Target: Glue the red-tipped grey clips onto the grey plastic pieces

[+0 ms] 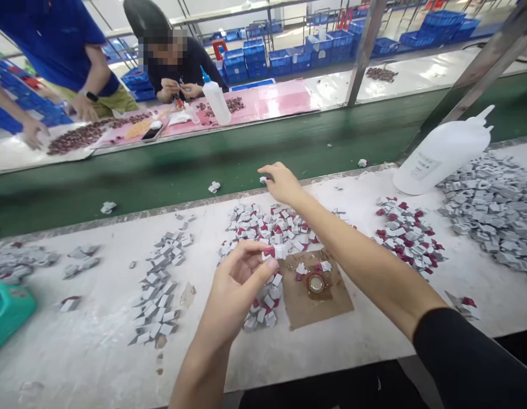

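Left hand (240, 272): raised over the middle of the white table (97, 341), fingers curled, thumb and forefinger pinched shut on a small white-and-maroon piece (275, 251). The piece sits at the fingertips, above the brown card (327, 309) that lies near the table's front edge.

Right hand (283, 182): arm stretched across to the table's far edge, beside the green belt (161, 165). Fingers bent down and drawn together around a small grey piece (264, 179) at the fingertips; grip appears closed on it, though the piece is tiny.

On the brown card: a round metal dish (316, 283), plus a few loose pieces. A heap of white-and-maroon pieces (267, 227) lies between the two hands. A second such heap (406, 233) lies to the right. Grey pieces (493, 204) are piled at the right edge, and a white squeeze bottle (442, 153) lies tilted just beside them.
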The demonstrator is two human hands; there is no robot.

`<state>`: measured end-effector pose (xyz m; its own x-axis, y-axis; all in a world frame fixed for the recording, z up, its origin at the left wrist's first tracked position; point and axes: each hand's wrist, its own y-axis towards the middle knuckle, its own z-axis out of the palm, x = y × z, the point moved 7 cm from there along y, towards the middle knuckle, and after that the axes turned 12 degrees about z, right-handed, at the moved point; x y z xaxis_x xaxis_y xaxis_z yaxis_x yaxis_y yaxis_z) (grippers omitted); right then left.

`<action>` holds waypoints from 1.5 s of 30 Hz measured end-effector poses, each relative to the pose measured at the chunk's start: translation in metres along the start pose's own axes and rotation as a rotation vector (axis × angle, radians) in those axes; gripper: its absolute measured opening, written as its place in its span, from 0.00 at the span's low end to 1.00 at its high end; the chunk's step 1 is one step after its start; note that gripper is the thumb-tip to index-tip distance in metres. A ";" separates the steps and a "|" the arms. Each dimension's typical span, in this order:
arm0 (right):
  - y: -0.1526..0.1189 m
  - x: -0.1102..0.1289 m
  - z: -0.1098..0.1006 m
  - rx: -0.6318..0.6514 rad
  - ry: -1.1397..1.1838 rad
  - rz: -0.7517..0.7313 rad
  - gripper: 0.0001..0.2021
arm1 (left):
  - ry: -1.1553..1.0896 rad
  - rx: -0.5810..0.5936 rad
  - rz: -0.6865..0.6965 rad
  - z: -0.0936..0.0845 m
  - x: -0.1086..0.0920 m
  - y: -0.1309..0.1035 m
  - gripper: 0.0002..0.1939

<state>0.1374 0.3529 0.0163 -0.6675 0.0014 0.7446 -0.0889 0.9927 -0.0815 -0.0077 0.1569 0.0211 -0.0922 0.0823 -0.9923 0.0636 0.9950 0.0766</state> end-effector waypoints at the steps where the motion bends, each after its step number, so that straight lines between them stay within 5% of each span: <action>1: 0.015 0.003 0.007 -0.016 -0.039 -0.003 0.17 | -0.014 0.017 0.000 0.005 0.000 0.001 0.13; 6: 0.052 -0.004 0.014 -0.076 -0.217 0.020 0.22 | -0.022 0.070 -0.042 0.013 0.012 -0.005 0.17; 11: 0.059 -0.063 -0.063 -0.315 -0.388 0.223 0.21 | -0.035 0.088 -0.116 0.002 0.027 -0.019 0.18; 15: 0.043 -0.123 -0.129 -0.470 -0.502 0.414 0.23 | -0.093 0.100 -0.192 0.013 0.030 -0.027 0.21; 20: 0.027 -0.171 -0.136 -0.428 -0.559 0.507 0.22 | -0.167 0.176 -0.201 0.044 0.020 -0.019 0.18; 24: 0.028 -0.181 -0.122 -0.403 -0.546 0.510 0.23 | 0.154 0.227 -0.048 0.058 -0.005 0.025 0.10; 28: 0.025 -0.180 -0.115 -0.348 -0.505 0.482 0.23 | 0.382 0.225 0.018 0.083 -0.018 0.104 0.05; 30: 0.021 -0.177 -0.116 -0.317 -0.484 0.457 0.22 | 0.455 0.193 0.015 0.098 -0.012 0.149 0.04; 35: 0.008 -0.172 -0.135 -0.303 -0.450 0.466 0.22 | 0.619 0.170 -0.062 0.136 0.019 0.236 0.22; 40: -0.033 -0.174 -0.149 -0.334 -0.437 0.506 0.21 | 0.678 0.185 -0.092 0.165 0.041 0.274 0.23; 45: -0.104 -0.178 -0.138 -0.298 -0.394 0.475 0.13 | 0.675 0.182 -0.102 0.175 0.055 0.280 0.22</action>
<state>0.3674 0.2665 -0.0158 -0.8081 0.4565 0.3722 0.4491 0.8864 -0.1120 0.1793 0.4304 -0.0285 -0.6986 0.0647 -0.7126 0.1815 0.9794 -0.0889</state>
